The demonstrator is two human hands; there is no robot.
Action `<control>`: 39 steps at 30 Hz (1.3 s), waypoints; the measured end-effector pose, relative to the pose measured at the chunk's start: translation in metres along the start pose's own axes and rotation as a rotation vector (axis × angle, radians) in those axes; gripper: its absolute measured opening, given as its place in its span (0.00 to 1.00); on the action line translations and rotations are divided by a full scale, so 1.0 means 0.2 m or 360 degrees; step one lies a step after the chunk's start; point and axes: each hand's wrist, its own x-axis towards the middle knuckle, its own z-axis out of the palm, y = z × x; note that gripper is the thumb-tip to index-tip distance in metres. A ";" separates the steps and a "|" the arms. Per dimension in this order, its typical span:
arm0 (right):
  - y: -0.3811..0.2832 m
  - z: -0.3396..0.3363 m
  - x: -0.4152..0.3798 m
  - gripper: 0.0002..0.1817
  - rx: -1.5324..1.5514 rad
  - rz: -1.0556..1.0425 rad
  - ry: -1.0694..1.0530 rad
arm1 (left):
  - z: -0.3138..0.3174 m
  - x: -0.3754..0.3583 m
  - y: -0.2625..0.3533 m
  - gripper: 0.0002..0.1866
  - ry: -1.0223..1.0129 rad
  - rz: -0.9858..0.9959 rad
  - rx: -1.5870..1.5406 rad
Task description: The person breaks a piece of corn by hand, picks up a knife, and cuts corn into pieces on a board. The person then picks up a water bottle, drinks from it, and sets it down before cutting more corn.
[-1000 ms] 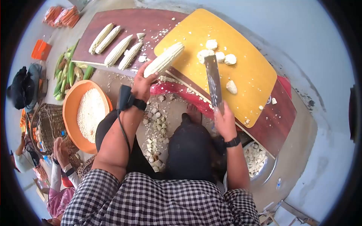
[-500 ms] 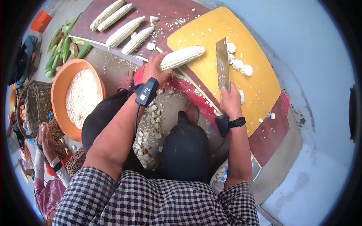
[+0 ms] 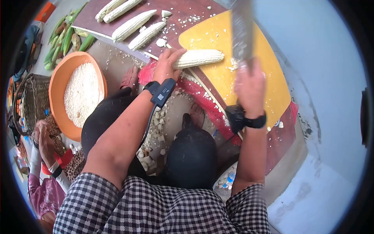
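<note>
My left hand [image 3: 166, 67] is wrapped round the near end of a husked white corn cob [image 3: 200, 57]. The cob's far end reaches over the yellow cutting board [image 3: 269, 87]. In my right hand [image 3: 250, 86] is a cleaver [image 3: 242, 33], raised over the board and blurred by motion, its blade pointing away from me. A few white corn bits [image 3: 233, 63] show beside the cleaver; my right hand and the blade hide part of the board. Several whole white cobs [image 3: 134, 25] lie on the dark red table [image 3: 175, 25] to the left.
An orange basin [image 3: 56, 105] of loose kernels stands at left, near a wicker basket [image 3: 35, 97] and unhusked corn [image 3: 68, 41]. Another person [image 3: 46, 191] sits at lower left. Chopped cob pieces [image 3: 157, 124] litter the floor by my feet, below a red mesh sack [image 3: 206, 103].
The cleaver has swung up and away from me in my right hand. My left hand has shifted the cob slightly right. White pieces beside the blade are no longer visible there.
</note>
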 end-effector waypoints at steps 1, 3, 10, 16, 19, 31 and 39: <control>-0.17 -0.05 -0.02 0.13 0.0245 0.0036 0.0049 | 0.00 0.00 0.01 0.39 0.0005 0.0015 0.0014; -0.32 -0.09 -0.06 0.13 0.0698 -0.0371 0.0217 | 0.00 0.00 0.02 0.39 -0.0009 -0.0024 -0.0042; 0.50 0.17 0.08 0.19 -0.0322 0.0238 -0.0341 | 0.01 0.03 0.03 0.39 -0.0045 -0.0010 0.0102; 0.46 0.15 0.10 0.15 -0.0456 0.0239 -0.0426 | 0.00 0.01 0.04 0.38 -0.0078 -0.0056 -0.0042; 0.49 0.16 0.11 0.13 -0.0366 0.0358 -0.0438 | -0.01 0.02 0.01 0.37 -0.0082 -0.0057 -0.0056; 0.47 0.26 0.22 0.15 -0.0835 0.0182 -0.0411 | 0.03 0.07 0.03 0.34 -0.0304 -0.0376 -0.0198; 0.42 0.20 0.25 0.12 -0.0205 0.0599 -0.0417 | 0.03 0.04 -0.01 0.34 -0.0188 -0.0418 -0.0191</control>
